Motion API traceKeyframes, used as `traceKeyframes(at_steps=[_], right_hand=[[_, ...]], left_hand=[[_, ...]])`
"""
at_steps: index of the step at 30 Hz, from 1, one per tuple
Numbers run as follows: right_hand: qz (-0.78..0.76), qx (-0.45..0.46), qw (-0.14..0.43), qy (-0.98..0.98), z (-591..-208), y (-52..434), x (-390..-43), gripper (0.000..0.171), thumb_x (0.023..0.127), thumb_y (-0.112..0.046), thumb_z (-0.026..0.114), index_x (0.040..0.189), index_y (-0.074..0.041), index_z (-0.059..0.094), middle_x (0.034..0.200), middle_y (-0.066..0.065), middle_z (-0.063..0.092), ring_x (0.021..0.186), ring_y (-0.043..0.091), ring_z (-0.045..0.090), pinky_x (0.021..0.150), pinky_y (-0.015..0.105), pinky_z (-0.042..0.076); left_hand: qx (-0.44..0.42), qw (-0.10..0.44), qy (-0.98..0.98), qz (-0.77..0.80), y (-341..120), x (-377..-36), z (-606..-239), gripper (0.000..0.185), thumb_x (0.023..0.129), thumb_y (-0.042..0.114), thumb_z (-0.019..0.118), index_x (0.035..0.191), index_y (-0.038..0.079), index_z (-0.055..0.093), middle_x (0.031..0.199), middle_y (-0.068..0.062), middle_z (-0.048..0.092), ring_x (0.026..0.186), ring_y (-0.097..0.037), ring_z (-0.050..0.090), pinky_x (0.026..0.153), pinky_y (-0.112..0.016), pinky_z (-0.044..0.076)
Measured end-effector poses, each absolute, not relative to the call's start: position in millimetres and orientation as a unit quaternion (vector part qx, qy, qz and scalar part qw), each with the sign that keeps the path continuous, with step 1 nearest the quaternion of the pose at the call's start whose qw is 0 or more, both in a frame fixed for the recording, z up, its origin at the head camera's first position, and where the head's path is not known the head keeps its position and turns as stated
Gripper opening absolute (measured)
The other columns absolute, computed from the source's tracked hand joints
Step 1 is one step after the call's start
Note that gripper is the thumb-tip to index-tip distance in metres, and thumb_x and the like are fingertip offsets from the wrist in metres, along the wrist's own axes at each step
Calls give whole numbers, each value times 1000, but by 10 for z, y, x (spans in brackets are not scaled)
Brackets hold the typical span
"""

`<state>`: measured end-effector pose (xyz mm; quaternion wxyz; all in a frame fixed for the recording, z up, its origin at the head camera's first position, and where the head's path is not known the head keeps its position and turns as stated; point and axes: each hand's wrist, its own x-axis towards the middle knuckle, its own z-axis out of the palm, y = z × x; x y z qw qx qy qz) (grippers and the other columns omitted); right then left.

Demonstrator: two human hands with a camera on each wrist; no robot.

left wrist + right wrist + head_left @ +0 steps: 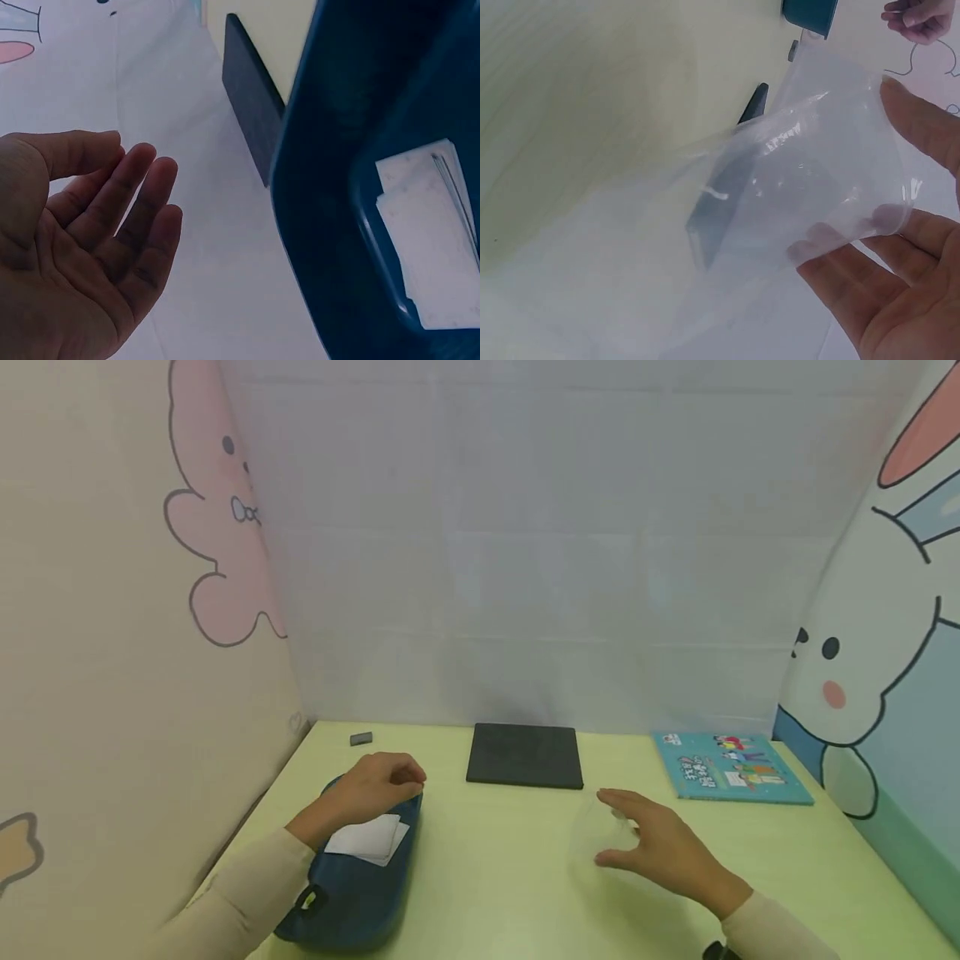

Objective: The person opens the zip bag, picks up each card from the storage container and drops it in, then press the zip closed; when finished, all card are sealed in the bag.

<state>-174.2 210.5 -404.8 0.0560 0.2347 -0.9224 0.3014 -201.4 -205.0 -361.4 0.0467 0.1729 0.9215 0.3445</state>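
In the head view my left hand (375, 787) hovers over a dark blue basket (348, 906) at the left, its fingers loosely bent. The left wrist view shows nothing between the thumb and fingers of that hand (94, 232). A small stack of white cards or papers (427, 240) lies inside the basket. Above the table at the right, my right hand (663, 843) holds a clear plastic bag or film (817, 165). Its thumb is at one edge, and several fingertips show through the plastic. The bag's far end blurs into the tabletop.
A thin black board (525, 756) lies at the table's back middle. Right of it is a blue illustrated book (727, 768). A small grey block (361, 738) sits at the back left. Printed curtains (480, 543) enclose the yellow table (495, 877) behind and at both sides.
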Motion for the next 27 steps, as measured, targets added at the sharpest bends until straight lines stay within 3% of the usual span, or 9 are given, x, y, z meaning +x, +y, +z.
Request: traceKeyframes(at_steps=[4, 11, 20, 27], right_hand=[[346, 225, 36, -910, -4044, 2168, -1775, 85, 81, -53, 79, 145, -3, 52, 145, 16, 51, 124, 37, 56, 88, 46, 54], [325, 229, 30, -917, -4027, 2219, -1786, 88, 86, -54, 74, 150, -1, 44, 151, 18, 45, 127, 39, 53, 92, 48, 51], [328, 256, -9, -909, -4020, 2262, -1727, 77, 97, -34, 67, 155, 3, 30, 158, 22, 30, 133, 45, 45, 92, 51, 51], [387, 250, -90, -883, -4025, 2240, -1690, 77, 97, -15, 59, 159, -1, 15, 164, 18, 11, 140, 49, 29, 103, 60, 38]], left_hand=[[159, 46, 928, 334, -2248, -1958, -3657, 17, 100, 17, 63, 113, 8, 69, 104, 2, 68, 99, -18, 65, 84, -42, 53], [155, 50, 960, 228, -2368, -1990, -3755, 19, 96, 15, 67, 114, 8, 70, 108, 0, 69, 102, -24, 65, 87, -46, 52], [140, 128, 979, 71, -2413, -2161, -3888, 26, 92, 18, 71, 115, 6, 71, 115, -11, 69, 106, -33, 65, 86, -54, 51], [133, 162, 977, 32, -2408, -2112, -3996, 29, 89, 20, 73, 114, 4, 73, 118, -15, 68, 112, -36, 62, 91, -59, 48]])
